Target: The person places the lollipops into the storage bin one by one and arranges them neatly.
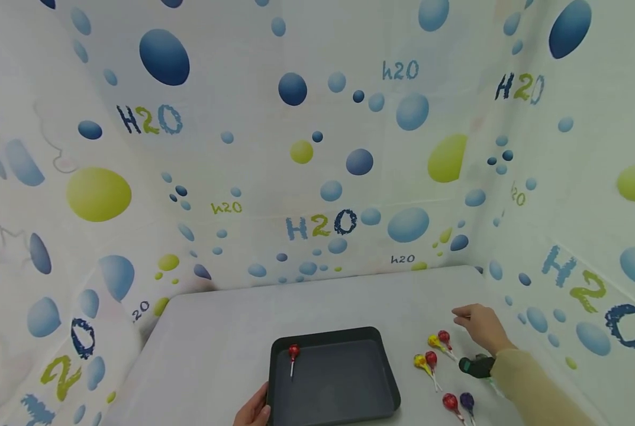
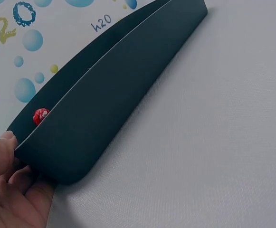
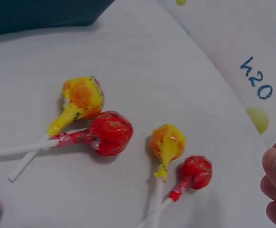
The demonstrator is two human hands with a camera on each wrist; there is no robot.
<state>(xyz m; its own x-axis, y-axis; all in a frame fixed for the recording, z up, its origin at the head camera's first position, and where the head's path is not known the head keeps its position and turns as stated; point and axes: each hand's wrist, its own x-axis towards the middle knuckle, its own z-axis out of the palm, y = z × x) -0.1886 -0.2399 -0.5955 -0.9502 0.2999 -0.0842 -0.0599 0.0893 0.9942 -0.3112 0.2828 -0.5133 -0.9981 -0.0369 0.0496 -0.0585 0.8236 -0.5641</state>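
My left hand point(image 1: 253, 408) grips the left side of a dark baking tray point(image 1: 333, 378); in the left wrist view the thumb lies at the rim with fingers below. One red lollipop point(image 1: 294, 350) lies inside the tray, near its far left corner. My right hand point(image 1: 482, 326) hovers above the table, right of the far lollipop pair, a yellow lollipop point(image 3: 167, 142) and a red lollipop point(image 3: 197, 172). Its fingers are loosely bent, and nothing shows between them. Closer to the tray lie another yellow lollipop point(image 3: 83, 97) and red lollipop point(image 3: 111, 133), their sticks crossed.
Nearer the front lie a red lollipop point(image 1: 450, 402) and a purple lollipop point(image 1: 467, 402). A dark wrist device point(image 1: 477, 367) sits by the right sleeve, partly covering what looks like another stick. The white table point(image 1: 216, 343) meets bubble-printed sheets point(image 1: 317, 177) at its back and sides.
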